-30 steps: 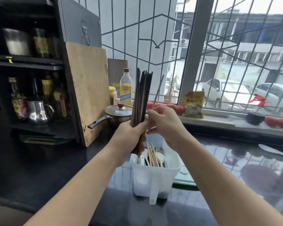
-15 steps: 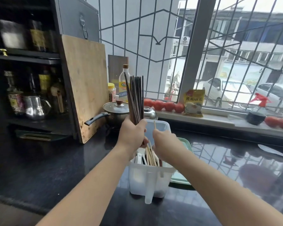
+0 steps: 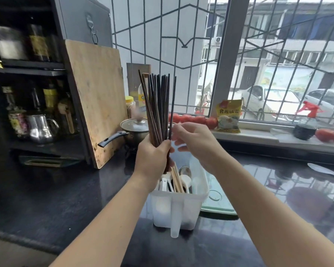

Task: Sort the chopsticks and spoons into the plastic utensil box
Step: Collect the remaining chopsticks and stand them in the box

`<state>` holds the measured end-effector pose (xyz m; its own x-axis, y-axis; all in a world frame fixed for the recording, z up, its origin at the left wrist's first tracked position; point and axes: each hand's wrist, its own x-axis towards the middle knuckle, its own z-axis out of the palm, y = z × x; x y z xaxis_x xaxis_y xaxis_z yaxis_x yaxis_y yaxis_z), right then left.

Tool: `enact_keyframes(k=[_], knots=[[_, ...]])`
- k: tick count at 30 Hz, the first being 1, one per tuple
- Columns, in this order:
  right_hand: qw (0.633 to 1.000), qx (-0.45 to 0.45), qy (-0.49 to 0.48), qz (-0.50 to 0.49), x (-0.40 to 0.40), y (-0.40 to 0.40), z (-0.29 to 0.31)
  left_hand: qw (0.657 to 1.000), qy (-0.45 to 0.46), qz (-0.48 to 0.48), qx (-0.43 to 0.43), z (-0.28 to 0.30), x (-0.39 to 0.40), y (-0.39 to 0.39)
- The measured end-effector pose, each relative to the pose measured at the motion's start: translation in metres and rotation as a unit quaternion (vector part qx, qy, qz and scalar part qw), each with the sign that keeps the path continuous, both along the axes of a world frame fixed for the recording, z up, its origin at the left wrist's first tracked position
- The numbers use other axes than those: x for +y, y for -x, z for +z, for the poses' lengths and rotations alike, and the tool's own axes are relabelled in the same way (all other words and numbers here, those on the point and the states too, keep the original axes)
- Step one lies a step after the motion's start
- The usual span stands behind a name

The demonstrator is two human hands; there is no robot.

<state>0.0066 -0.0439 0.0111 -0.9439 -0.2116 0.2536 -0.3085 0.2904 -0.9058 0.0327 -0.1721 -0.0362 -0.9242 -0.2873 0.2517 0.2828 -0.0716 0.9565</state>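
Note:
My left hand [image 3: 153, 158] grips a bundle of dark chopsticks [image 3: 158, 105] upright above the white plastic utensil box [image 3: 179, 211] on the black counter. My right hand [image 3: 193, 140] is just right of the bundle, its thumb and fingertips pinching the rightmost single dark chopstick [image 3: 173, 105], which stands slightly apart from the others. Inside the box lie light wooden chopsticks [image 3: 176, 179], white spoons [image 3: 186, 182] and a metal spoon [image 3: 184, 169]. My left hand and wrist hide the box's far left part.
A wooden cutting board [image 3: 98, 97] leans on the dark shelf rack at left, with a lidded pot [image 3: 137, 129] beside it. A pale green tray [image 3: 219, 202] lies right of the box. Tomatoes [image 3: 193, 119], a yellow packet [image 3: 228, 114] and a spray bottle [image 3: 305, 125] line the windowsill.
My right hand has come up out of the box to the right side of the dark bundle and taken hold of one chopstick. My left hand keeps the bundle upright.

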Motion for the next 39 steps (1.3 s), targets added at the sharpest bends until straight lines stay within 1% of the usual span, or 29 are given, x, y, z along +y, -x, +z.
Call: enact_keyframes(k=[3,6,9,12,13,14,15,16,17,18,19,20,21,22,25,26,27,29,30,31,32,33,35,37,39], knots=[[1.0,0.012,-0.007,-0.014,-0.004,0.001,-0.002,1.0,0.002,-0.024,-0.003,0.001,0.0,-0.002],[1.0,-0.001,-0.008,-0.005,-0.001,0.004,-0.004,0.998,0.038,-0.051,0.001,0.003,0.003,-0.003],[1.0,0.005,-0.014,-0.021,0.001,0.003,-0.003,0.998,0.048,-0.05,-0.006,0.003,0.003,-0.004],[0.992,0.024,0.063,-0.105,0.006,0.01,0.005,0.999,0.035,-0.021,-0.021,0.001,0.001,-0.002],[0.988,0.038,0.05,-0.139,0.01,0.013,0.008,0.999,0.026,-0.007,-0.025,0.0,0.0,0.0],[0.985,0.052,-0.008,-0.165,0.015,0.017,0.009,0.999,0.015,0.007,-0.028,-0.001,-0.001,0.003],[0.978,0.055,-0.106,-0.171,0.019,0.019,0.009,0.999,0.006,0.019,-0.029,-0.002,-0.002,0.004],[0.965,0.038,-0.213,-0.151,0.019,0.02,0.005,0.999,-0.002,0.027,-0.029,-0.002,-0.002,0.006],[0.945,0.0,-0.305,-0.116,0.016,0.021,-0.001,0.999,-0.005,0.032,-0.028,-0.002,-0.003,0.007],[0.922,-0.048,-0.376,-0.077,0.01,0.021,-0.01,0.999,-0.003,0.033,-0.026,-0.003,-0.003,0.008],[0.898,-0.091,-0.428,-0.046,0.004,0.02,-0.019,0.999,0.005,0.034,-0.024,-0.003,-0.002,0.009],[0.878,-0.115,-0.464,-0.029,-0.002,0.019,-0.026,0.999,0.016,0.032,-0.022,-0.004,-0.002,0.009],[0.866,-0.123,-0.485,-0.027,-0.007,0.018,-0.03,0.999,0.028,0.028,-0.022,-0.004,-0.002,0.009],[0.864,-0.124,-0.487,-0.03,-0.009,0.018,-0.031,0.999,0.039,0.021,-0.023,-0.005,-0.002,0.009],[0.882,-0.143,-0.446,-0.04,-0.006,0.018,-0.022,0.998,0.059,-0.003,-0.034,-0.005,-0.002,0.009],[0.892,-0.138,-0.428,-0.045,-0.003,0.018,-0.018,0.997,0.061,-0.009,-0.037,-0.005,-0.003,0.009],[0.91,-0.128,-0.391,-0.055,0.0,0.018,-0.014,0.997,0.06,-0.015,-0.04,-0.005,-0.003,0.009],[0.964,-0.096,-0.24,-0.068,0.005,0.015,-0.006,0.997,0.056,-0.024,-0.043,-0.004,-0.003,0.007],[0.982,-0.073,-0.159,-0.064,0.006,0.012,-0.001,0.997,0.052,-0.028,-0.044,-0.003,-0.003,0.006],[0.992,-0.054,-0.102,-0.048,0.006,0.009,0.004,0.997,0.048,-0.033,-0.043,-0.003,-0.003,0.005],[0.996,-0.041,-0.072,-0.027,0.006,0.006,0.007,0.997,0.044,-0.039,-0.04,-0.002,-0.003,0.004],[0.998,-0.032,-0.062,-0.005,0.004,0.004,0.009,0.997,0.04,-0.046,-0.036,-0.002,-0.003,0.003],[0.997,-0.007,-0.077,0.016,-0.001,0.002,0.008,0.997,0.027,-0.062,-0.025,-0.001,-0.004,0.002],[0.996,0.021,-0.088,0.004,-0.006,0.003,0.006,0.997,0.011,-0.071,-0.022,0.0,-0.004,0.0],[0.997,0.033,-0.064,-0.017,-0.007,0.005,0.007,0.998,0.002,-0.063,-0.024,0.0,-0.005,-0.001]])
